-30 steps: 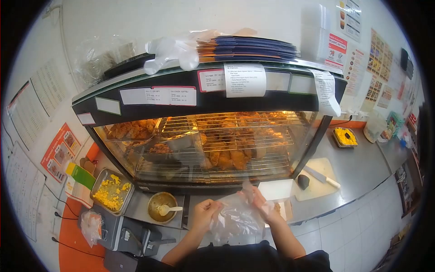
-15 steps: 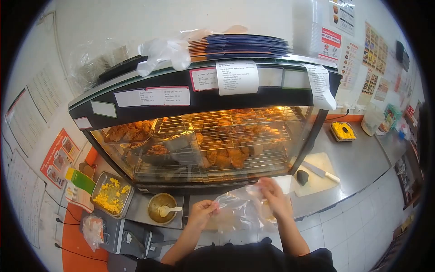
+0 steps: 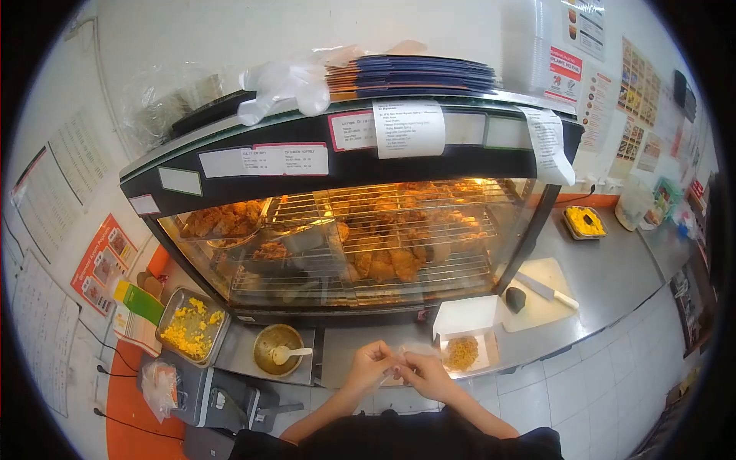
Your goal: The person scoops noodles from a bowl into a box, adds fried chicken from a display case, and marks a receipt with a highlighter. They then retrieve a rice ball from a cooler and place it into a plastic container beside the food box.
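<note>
In front of my body, my left hand and my right hand are close together, fingers bent and pinching. Between them is a thin, clear plastic bag, bunched up and mostly hidden by my fingers. Just right of my right hand sits an open white cardboard box, its lid raised, with a brown, crumbly-looking food inside. Left of my left hand stands a metal bowl holding a pale spoon.
A heated display case with fried chicken spans the counter ahead. To the left is a metal tray of yellow food beside a green-capped bottle. At right, a knife lies on a cutting board, with a filled food box behind.
My hands have drawn together and gathered the plastic bag, which was stretched wide between them. The white box and its food, largely covered before, now show.
</note>
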`<state>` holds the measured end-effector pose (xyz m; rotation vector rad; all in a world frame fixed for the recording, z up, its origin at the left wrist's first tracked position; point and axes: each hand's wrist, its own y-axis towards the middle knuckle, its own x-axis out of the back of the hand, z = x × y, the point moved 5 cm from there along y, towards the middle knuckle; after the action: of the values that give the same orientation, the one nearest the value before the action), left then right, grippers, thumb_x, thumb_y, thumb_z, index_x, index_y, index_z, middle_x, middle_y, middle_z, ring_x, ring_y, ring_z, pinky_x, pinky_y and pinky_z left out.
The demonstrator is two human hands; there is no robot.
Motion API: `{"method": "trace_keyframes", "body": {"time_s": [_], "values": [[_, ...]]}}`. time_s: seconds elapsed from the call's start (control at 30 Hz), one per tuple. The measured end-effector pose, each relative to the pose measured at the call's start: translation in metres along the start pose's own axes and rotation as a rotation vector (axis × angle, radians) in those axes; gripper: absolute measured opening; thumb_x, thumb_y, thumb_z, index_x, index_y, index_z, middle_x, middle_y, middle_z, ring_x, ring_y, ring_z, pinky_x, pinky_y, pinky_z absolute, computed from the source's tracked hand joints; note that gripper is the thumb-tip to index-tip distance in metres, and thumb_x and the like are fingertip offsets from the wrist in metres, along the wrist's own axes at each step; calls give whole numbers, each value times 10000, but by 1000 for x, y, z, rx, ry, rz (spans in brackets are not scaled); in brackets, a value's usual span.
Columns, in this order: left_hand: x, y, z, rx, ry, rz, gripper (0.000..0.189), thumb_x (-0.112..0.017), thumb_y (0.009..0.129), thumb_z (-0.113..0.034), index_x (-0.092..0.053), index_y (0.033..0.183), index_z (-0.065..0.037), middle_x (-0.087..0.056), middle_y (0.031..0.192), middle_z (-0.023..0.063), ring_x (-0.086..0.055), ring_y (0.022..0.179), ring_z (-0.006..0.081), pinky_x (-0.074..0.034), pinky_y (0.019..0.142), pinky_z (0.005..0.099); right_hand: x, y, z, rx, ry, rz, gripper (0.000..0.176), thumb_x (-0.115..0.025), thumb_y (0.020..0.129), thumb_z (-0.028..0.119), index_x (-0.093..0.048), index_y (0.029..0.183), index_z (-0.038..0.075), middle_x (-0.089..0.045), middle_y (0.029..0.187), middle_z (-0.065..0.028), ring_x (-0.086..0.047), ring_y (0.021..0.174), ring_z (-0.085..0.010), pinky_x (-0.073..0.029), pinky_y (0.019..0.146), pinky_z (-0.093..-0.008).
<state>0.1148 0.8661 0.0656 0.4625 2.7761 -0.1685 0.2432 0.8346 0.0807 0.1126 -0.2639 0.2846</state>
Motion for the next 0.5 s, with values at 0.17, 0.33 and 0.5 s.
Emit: {"method": "trace_keyframes", "body": {"time_s": [0.17, 0.33, 0.5], "values": [[18, 7, -7, -91, 266, 84, 153, -683, 798, -99, -557, 725, -50, -601, 637, 21, -543, 564, 52, -419, 500, 204, 15, 0, -8, -17, -123, -64, 173, -570, 854, 202, -649, 860, 49, -645, 733, -98, -622, 629, -205, -477, 592, -317], [34, 10, -34, -215, 861, -129, 157, -698, 773, -147, -574, 750, -53, -576, 575, 5, -522, 528, 65, -419, 493, 241, 28, 1, 0, 41, -270, -165, 158, -570, 837, 184, -635, 780, 52, -627, 720, -125, -605, 594, -266, -470, 557, -344], [0, 3, 5, -400, 516, -95, 188, -665, 793, -158, -509, 829, -58, -568, 651, 63, -562, 610, 123, -436, 543, 274, 13, -1, -3, 176, -449, -246, 127, -578, 815, 167, -592, 762, 53, -583, 653, -114, -584, 586, -287, -444, 531, -365]]}}
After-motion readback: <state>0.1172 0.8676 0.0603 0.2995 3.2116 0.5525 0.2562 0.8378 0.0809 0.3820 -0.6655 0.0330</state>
